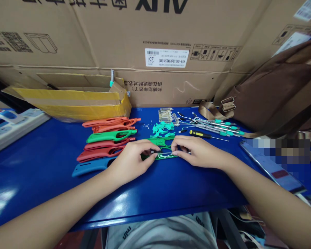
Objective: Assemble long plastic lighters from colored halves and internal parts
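Observation:
A green plastic handle shell (163,142) lies flat on the blue table (41,155), and both hands work on it. My left hand (134,157) pinches a small dark part with thin wires at the shell's left side. My right hand (194,148) pinches the same wires at the shell's right side. Fingers of both hands are closed on the wire piece, which is partly hidden under them.
Red, orange, green and blue handle shells (107,141) lie stacked to the left. Small teal parts (162,128), wired probes (217,126) and a yellow-handled screwdriver (200,135) lie behind. An open cardboard box (75,100), a brown bag (269,93), a phone (272,166) and a power strip (12,124) surround them.

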A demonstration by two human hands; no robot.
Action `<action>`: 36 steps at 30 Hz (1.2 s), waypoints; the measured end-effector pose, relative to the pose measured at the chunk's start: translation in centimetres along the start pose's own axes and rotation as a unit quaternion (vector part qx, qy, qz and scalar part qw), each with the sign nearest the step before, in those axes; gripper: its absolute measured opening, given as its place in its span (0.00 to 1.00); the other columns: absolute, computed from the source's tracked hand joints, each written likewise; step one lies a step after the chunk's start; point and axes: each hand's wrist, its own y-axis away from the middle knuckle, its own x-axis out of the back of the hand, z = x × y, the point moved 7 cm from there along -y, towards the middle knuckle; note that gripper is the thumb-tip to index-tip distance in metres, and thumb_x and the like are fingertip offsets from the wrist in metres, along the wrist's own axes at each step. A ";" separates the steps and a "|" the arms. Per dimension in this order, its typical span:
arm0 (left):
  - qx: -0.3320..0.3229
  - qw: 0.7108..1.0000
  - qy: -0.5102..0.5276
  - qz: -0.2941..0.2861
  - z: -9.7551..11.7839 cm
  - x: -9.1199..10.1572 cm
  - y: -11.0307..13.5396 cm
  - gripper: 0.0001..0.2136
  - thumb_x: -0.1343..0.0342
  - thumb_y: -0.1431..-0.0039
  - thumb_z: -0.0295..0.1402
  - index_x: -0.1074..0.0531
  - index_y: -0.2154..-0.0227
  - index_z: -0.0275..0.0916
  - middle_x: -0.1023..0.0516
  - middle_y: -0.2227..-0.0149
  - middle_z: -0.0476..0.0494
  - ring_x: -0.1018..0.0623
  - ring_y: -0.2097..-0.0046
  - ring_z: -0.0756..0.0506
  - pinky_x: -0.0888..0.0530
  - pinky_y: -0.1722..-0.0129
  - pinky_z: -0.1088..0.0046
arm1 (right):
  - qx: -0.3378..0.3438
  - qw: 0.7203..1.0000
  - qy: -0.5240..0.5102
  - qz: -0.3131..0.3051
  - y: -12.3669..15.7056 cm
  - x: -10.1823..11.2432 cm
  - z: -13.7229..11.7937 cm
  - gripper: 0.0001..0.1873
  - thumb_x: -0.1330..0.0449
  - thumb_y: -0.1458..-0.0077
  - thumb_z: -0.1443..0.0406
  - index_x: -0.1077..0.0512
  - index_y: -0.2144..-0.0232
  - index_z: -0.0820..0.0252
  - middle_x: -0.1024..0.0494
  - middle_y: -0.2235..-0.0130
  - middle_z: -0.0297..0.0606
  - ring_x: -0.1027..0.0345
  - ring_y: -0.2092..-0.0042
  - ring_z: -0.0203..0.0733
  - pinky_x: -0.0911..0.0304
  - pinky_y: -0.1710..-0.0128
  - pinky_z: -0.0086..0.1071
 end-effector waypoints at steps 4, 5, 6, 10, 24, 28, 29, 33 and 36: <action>-0.009 1.000 0.009 0.004 0.3 0.1 0.0 0.08 0.41 0.39 0.25 0.19 0.61 0.39 0.17 0.62 0.45 0.19 0.64 0.48 0.22 0.62 0.72 | -0.010 1.000 0.006 0.016 -0.2 -0.1 0.3 0.04 0.44 0.34 0.68 0.29 0.62 0.57 0.24 0.63 0.35 0.34 0.63 0.38 0.42 0.63 0.30; -0.015 1.000 0.011 0.008 0.5 0.2 -0.1 0.08 0.41 0.40 0.25 0.18 0.61 0.39 0.17 0.62 0.45 0.20 0.64 0.48 0.22 0.62 0.72 | -0.014 1.000 0.010 0.020 -0.2 -0.1 0.3 0.04 0.44 0.34 0.68 0.29 0.62 0.57 0.24 0.63 0.35 0.33 0.63 0.38 0.42 0.63 0.31; -0.023 1.000 0.014 0.013 0.7 0.3 -0.1 0.08 0.41 0.40 0.24 0.18 0.61 0.39 0.17 0.63 0.45 0.20 0.64 0.48 0.22 0.62 0.72 | -0.017 0.999 0.015 0.024 -0.3 -0.1 0.4 0.04 0.44 0.35 0.68 0.28 0.62 0.57 0.24 0.63 0.35 0.33 0.64 0.38 0.42 0.64 0.31; -0.051 0.997 0.039 0.033 1.7 0.7 0.0 0.10 0.40 0.39 0.23 0.17 0.60 0.41 0.18 0.63 0.46 0.20 0.64 0.50 0.22 0.62 0.74 | -0.005 0.999 0.025 0.035 -0.4 -0.2 0.2 0.05 0.42 0.36 0.69 0.26 0.63 0.57 0.23 0.63 0.35 0.31 0.63 0.38 0.40 0.64 0.31; 0.009 0.995 0.076 0.063 0.1 0.2 -0.1 0.06 0.38 0.37 0.30 0.17 0.60 0.41 0.17 0.61 0.43 0.18 0.61 0.46 0.22 0.65 0.74 | 0.054 0.998 0.018 -0.005 0.2 0.1 -1.6 0.06 0.38 0.40 0.69 0.22 0.62 0.58 0.22 0.59 0.37 0.30 0.67 0.36 0.38 0.67 0.30; 0.033 0.994 0.079 0.072 -0.3 0.3 -0.2 0.06 0.39 0.37 0.30 0.17 0.60 0.41 0.16 0.61 0.44 0.18 0.62 0.46 0.22 0.65 0.73 | 0.036 0.999 0.040 -0.007 0.2 0.1 -1.5 0.05 0.35 0.42 0.66 0.23 0.61 0.58 0.22 0.58 0.36 0.34 0.70 0.34 0.40 0.69 0.29; 0.037 0.994 0.079 0.073 -0.4 0.3 -0.1 0.06 0.39 0.37 0.30 0.17 0.60 0.41 0.16 0.61 0.44 0.18 0.62 0.46 0.22 0.65 0.73 | 0.033 0.999 0.041 -0.007 0.2 0.0 -1.5 0.05 0.35 0.42 0.66 0.23 0.61 0.58 0.22 0.58 0.36 0.34 0.70 0.34 0.40 0.69 0.29; 0.048 0.993 0.082 0.068 -0.6 0.2 -0.1 0.06 0.39 0.37 0.31 0.18 0.60 0.42 0.16 0.62 0.45 0.19 0.63 0.47 0.23 0.67 0.74 | 0.022 0.999 0.039 -0.009 0.1 -0.2 -1.2 0.06 0.35 0.42 0.67 0.24 0.60 0.57 0.22 0.59 0.35 0.35 0.70 0.34 0.41 0.69 0.29; 0.052 0.993 0.086 0.064 -0.7 0.1 0.0 0.06 0.39 0.37 0.31 0.18 0.60 0.42 0.16 0.61 0.46 0.18 0.62 0.47 0.24 0.68 0.75 | 0.014 0.999 0.044 -0.013 0.0 -0.4 -1.1 0.07 0.35 0.42 0.67 0.25 0.60 0.58 0.22 0.58 0.35 0.34 0.69 0.34 0.41 0.68 0.29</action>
